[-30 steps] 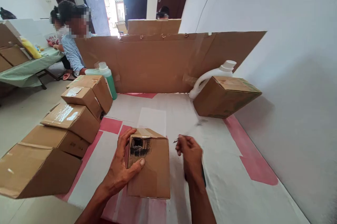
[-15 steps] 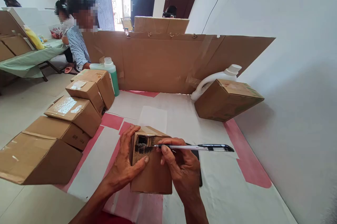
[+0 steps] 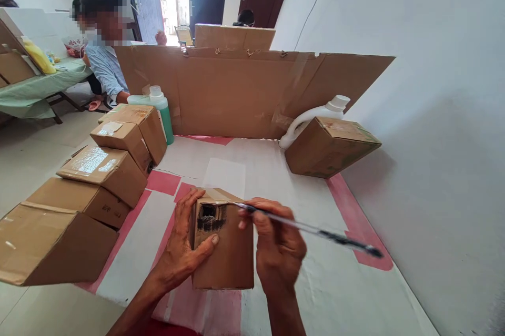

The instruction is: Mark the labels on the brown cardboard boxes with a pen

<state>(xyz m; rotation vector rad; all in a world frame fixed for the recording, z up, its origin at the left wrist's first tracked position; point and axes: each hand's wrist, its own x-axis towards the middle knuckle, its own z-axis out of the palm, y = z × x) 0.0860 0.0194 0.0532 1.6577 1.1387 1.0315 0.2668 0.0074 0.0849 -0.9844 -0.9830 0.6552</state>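
Behind the work stands one cardboard screen (image 3: 244,91). Five boxes (image 3: 106,168) line the left, one box (image 3: 329,146) right, two bottles (image 3: 160,107). Mid-mat, left hand (image 3: 183,249) clasps a small box (image 3: 223,241); right hand (image 3: 278,246) pinches one pen (image 3: 311,229), tip at its top edge.

What I'm not making out from here

My right hand (image 3: 278,249) is smearing with motion, and the pen (image 3: 307,228) is blurring along its length. The white jug (image 3: 311,115) is hiding partly behind the tilted box (image 3: 329,146). The nearest box (image 3: 51,246) on my left is running off the frame edge.
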